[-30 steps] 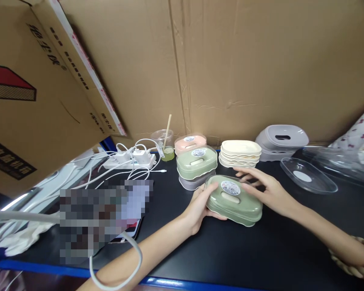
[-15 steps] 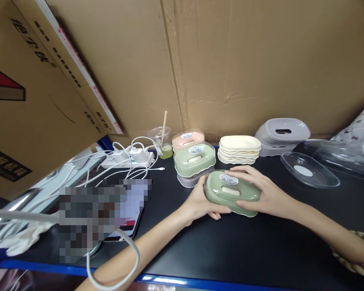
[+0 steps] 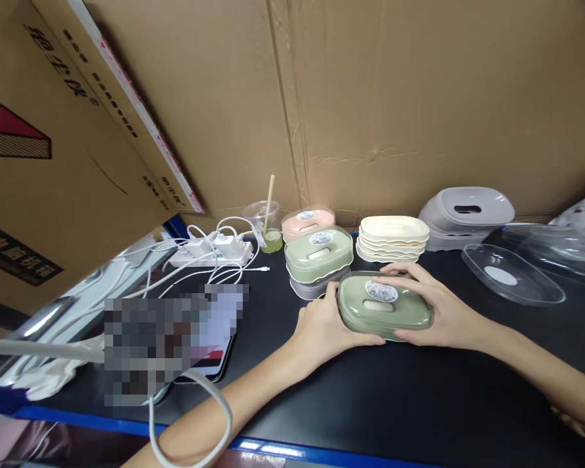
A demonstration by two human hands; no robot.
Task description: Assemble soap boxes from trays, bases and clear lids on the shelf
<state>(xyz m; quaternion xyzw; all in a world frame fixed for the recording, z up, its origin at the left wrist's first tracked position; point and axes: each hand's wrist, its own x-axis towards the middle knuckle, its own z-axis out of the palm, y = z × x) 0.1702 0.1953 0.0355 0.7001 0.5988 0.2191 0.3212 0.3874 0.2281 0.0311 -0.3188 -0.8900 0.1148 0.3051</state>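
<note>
A green lidded box [image 3: 394, 311] with a clear cover and a round sticker lies between both hands. My left hand [image 3: 329, 325] is wrapped round its left end, thumb along the front edge. Round the right end curls my right hand [image 3: 433, 305], fingers over the top and thumb at the front. Just behind to the left, another green box [image 3: 316, 257] rests on a grey one [image 3: 314, 286], with a pink box [image 3: 307, 222] behind. A stack of cream pieces [image 3: 394, 237] stands behind the held box.
Grey shells [image 3: 468, 214] and a clear cover [image 3: 511, 273] lie at the right. On the left are a power strip [image 3: 209, 250] with cables, a phone [image 3: 209, 364] and a cup [image 3: 272, 240] with a straw. Cardboard [image 3: 419, 97] stands behind.
The held green box has turned slightly and now sits more level, with both hands still round it. The whole view has shifted a little.
</note>
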